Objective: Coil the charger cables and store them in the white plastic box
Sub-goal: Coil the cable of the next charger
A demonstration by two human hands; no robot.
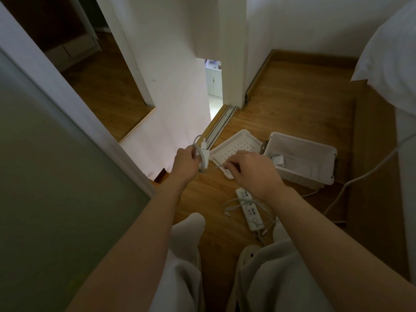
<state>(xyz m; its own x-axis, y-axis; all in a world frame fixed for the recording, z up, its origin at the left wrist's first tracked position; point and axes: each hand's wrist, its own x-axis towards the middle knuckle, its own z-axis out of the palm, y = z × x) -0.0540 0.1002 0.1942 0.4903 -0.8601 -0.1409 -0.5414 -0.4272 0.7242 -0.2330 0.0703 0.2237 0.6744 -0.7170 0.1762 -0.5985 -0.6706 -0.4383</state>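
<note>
- I read the left hand (183,159) as gripping: fingers curled round a coiled white charger cable (201,158), held above the floor (292,104)
- Right hand (254,172): fingers pinch the free run of the same cable
- White plastic box (324,154) stands open on the floor; one charger (279,159) lies inside
- Perforated lid (236,143) lies at the box's left side
- Power strip (251,210), loose cable across it, lies nearer the person

Left hand (184,160) gripped a looped white charger cable (201,155) while the right hand (254,171) pinched its loose end. Just past them, the open white plastic box (301,148) sat on the wooden floor (292,104), with a white perforated lid (236,145) lying beside it. A white power strip (249,210) lay nearer, with a thin white cord (231,204) draped over it.
</note>
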